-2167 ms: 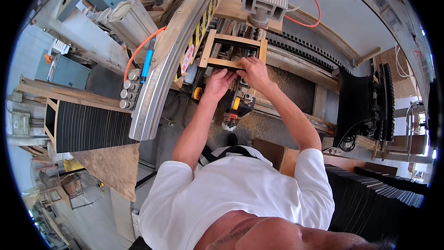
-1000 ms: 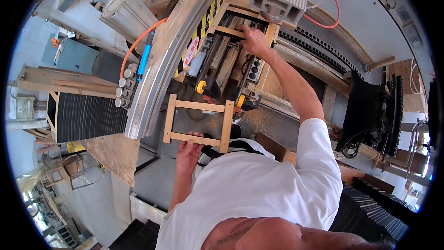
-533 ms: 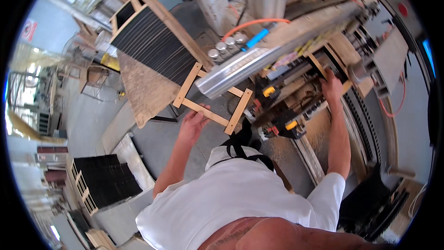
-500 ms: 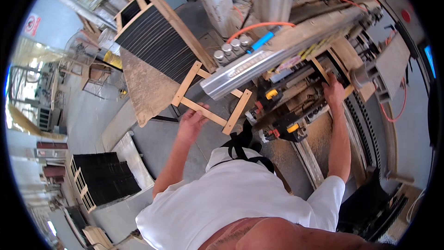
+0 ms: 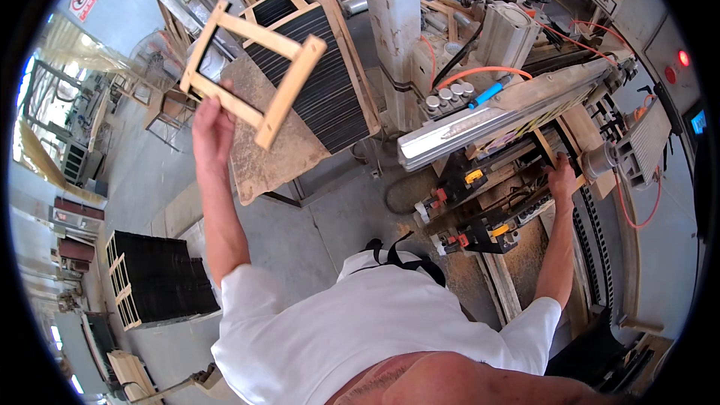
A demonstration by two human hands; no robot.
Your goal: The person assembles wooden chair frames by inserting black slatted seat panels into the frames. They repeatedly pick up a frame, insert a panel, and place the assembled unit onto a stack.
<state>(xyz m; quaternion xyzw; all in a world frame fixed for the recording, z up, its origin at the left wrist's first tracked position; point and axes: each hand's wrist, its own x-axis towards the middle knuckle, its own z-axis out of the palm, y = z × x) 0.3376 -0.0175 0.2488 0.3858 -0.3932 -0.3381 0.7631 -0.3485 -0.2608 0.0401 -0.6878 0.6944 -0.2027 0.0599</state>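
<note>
My left hand [image 5: 212, 124] grips the near rail of a small rectangular wooden frame [image 5: 281, 88] and holds it up over a stack of black-slatted frames [image 5: 324, 82] on a worn wooden board [image 5: 266, 154]. My right hand [image 5: 561, 175] is stretched out to the right. It rests on a wooden piece in the bed of a large clamping machine [image 5: 517, 112], with its fingers curled over the piece's edge.
A concrete pillar [image 5: 394, 22] stands behind the stack. A second pile of black-slatted frames [image 5: 154, 281] sits on the floor at the lower left. An orange hose [image 5: 480, 71] loops over the machine. A control box with a red lamp [image 5: 679, 56] is at the far right.
My left hand has carried the wooden frame away from the machine, leftward and up over the stack. My right hand has stayed on the machine bed. My head has turned left.
</note>
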